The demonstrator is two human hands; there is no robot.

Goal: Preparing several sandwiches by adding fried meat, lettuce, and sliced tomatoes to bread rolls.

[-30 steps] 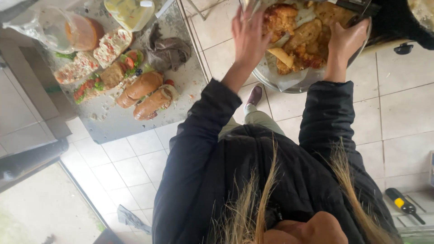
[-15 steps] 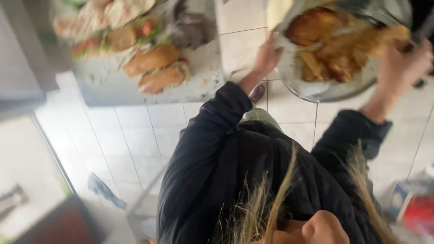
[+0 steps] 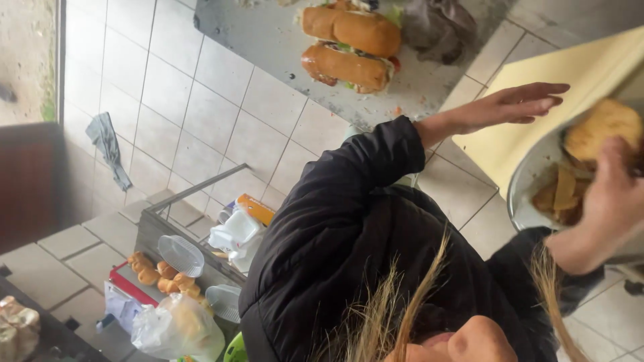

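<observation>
Over the tiled floor: head view looking down past a black jacket (image 3: 349, 241) and loose hair.

Bowl (image 3: 537, 181): metal, at 3 o'clock of the frame, tilted, loaded with fried pieces (image 3: 597, 131) — golden, crusted, some flat strips low in it.

Right hand (image 3: 614, 201): on the bowl's near rim at 3 o'clock, blurred; thumb side lies over the rim and partly over the food. Whether the fingers curl under the bowl I cannot tell.

Left hand (image 3: 516, 104): at 1 o'clock, flat and open, fingers straight and close together, palm turned down, holding nothing. It hovers above a pale yellow sheet (image 3: 537, 80), just beside the bowl's far rim but not touching it.

Bowl against fingers: the rim sits at 4 o'clock from the left fingertips, a small gap between them; the right hand is in contact.

Handling, as a judgement: the bowl looks stiff and smooth, likely greasy and slippery at the rim, and heavy on 1 hand with that load. The pieces look brittle-crusted and free to slide when tilted. Best hold — 2 hands at opposite rims, or a palm beneath.

Counter (image 3: 268, 40): steel, at 12 o'clock, carrying 2 filled rolls (image 3: 352, 47) side by side and a crumpled grey cloth (image 3: 436, 27).

Shelf (image 3: 168, 268): at 7 o'clock, with small buns, plastic lids and a bag.
</observation>
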